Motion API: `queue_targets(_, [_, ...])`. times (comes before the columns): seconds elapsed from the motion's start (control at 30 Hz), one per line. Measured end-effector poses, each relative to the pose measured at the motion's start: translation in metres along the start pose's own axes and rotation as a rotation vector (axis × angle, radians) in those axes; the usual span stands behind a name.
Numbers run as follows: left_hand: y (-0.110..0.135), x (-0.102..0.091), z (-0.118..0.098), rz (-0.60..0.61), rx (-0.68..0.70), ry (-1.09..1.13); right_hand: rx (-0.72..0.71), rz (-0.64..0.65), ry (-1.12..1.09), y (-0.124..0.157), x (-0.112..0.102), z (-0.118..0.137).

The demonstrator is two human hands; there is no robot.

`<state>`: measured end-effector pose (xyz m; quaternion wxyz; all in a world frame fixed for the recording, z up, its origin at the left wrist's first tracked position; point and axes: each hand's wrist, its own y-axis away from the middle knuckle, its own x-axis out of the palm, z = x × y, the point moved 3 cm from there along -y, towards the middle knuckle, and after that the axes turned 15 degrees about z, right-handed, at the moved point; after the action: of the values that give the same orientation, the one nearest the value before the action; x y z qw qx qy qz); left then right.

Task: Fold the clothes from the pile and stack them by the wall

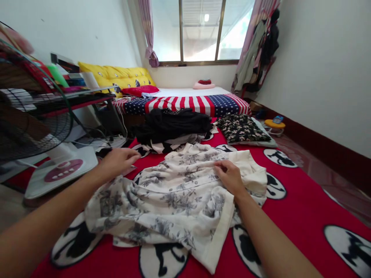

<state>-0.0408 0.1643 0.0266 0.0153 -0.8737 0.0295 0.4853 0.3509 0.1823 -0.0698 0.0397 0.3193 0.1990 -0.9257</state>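
Observation:
A cream garment with a grey floral print (176,197) lies crumpled on a red blanket with black-and-white round patches (292,208). My right hand (230,177) rests on the garment near its middle, fingers pinching the cloth. My left hand (120,160) hovers at the garment's far left edge, fingers curled and slightly blurred; whether it grips cloth is unclear. Both forearms reach in from the bottom of the view.
A pile of black and white clothes (174,129) lies beyond the garment, and a folded dark floral piece (242,129) to its right. A fan base (62,170) and fan cage (31,112) stand at left. Behind is a bed with a flag-pattern cover (188,103).

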Motion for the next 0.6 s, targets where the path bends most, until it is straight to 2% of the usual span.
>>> queue_targets(0.1, [-0.044, 0.052, -0.020, 0.106, 0.040, 0.183, -0.037, -0.127, -0.011, 0.003, -0.007, 0.003])
queue_targets(0.17, [-0.063, 0.084, -0.032, 0.135, 0.034, 0.263, -0.052, -0.205, 0.010, 0.005, -0.013, 0.004])
queue_targets(0.23, [-0.068, 0.107, -0.043, 0.162, 0.048, 0.299, -0.043, -0.283, 0.085, 0.007, -0.020, 0.003])
queue_targets(0.3, [-0.061, 0.120, -0.054, 0.222, 0.080, 0.311, 0.037, -0.347, 0.240, 0.008, -0.027, 0.000])
queue_targets(0.37, [-0.044, 0.123, -0.063, 0.322, 0.117, 0.310, 0.212, -0.341, 0.414, 0.008, -0.034, -0.005])
queue_targets(0.4, [-0.034, 0.122, -0.067, 0.413, 0.152, 0.300, 0.312, -0.297, 0.480, 0.009, -0.037, -0.008])
queue_targets(0.47, [-0.014, 0.116, -0.076, 0.680, 0.243, 0.259, 0.460, -0.155, 0.538, 0.009, -0.043, -0.012])
queue_targets(0.53, [-0.001, 0.103, -0.083, 0.959, 0.315, 0.188, 0.490, 0.040, 0.492, 0.008, -0.045, -0.014])
queue_targets(0.57, [0.000, 0.094, -0.084, 1.015, 0.320, 0.147, 0.469, 0.132, 0.430, 0.007, -0.045, -0.014])
queue_targets(0.6, [-0.005, 0.083, -0.085, 0.941, 0.303, 0.113, 0.436, 0.195, 0.343, 0.006, -0.045, -0.014])
